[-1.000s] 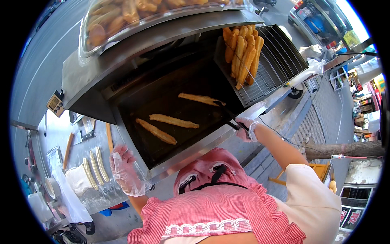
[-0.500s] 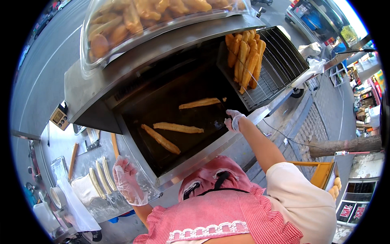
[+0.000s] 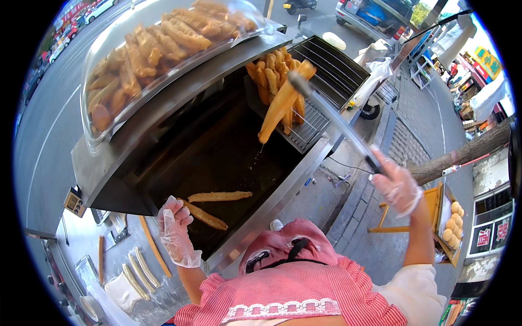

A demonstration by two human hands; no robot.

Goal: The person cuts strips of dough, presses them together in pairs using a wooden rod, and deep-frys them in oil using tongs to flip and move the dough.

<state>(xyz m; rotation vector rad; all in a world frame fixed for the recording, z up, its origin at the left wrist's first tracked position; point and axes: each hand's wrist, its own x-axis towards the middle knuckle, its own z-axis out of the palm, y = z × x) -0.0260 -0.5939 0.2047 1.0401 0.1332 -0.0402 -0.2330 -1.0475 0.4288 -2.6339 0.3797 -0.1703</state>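
Note:
My right hand (image 3: 398, 187), in a clear plastic glove, grips long metal tongs (image 3: 343, 128) by their dark handle. At their far end is a golden fried dough stick (image 3: 280, 114), tilted above the right part of the fryer (image 3: 283, 191), with drops falling from its lower tip. Two paler dough sticks, one lengthwise (image 3: 220, 196) and one slanting (image 3: 206, 216), float in the dark oil. My gloved left hand (image 3: 178, 233) hovers by the fryer's near left corner, fingers curled in, with nothing visible in them. More fried dough sticks (image 3: 267, 81) stand in the wire rack (image 3: 311, 130).
A clear domed cover (image 3: 89, 117) over piled fried dough stands behind the fryer. On the left worktable (image 3: 179, 293) lie raw dough strips (image 3: 136, 274) and a wooden stick (image 3: 155, 247). Eggs (image 3: 452, 224) sit on a wooden stand (image 3: 435, 204) at right.
My right hand has swung right and up from the fryer's edge, and the tongs now lift one dough stick out of the oil. My left hand has risen slightly toward the fryer.

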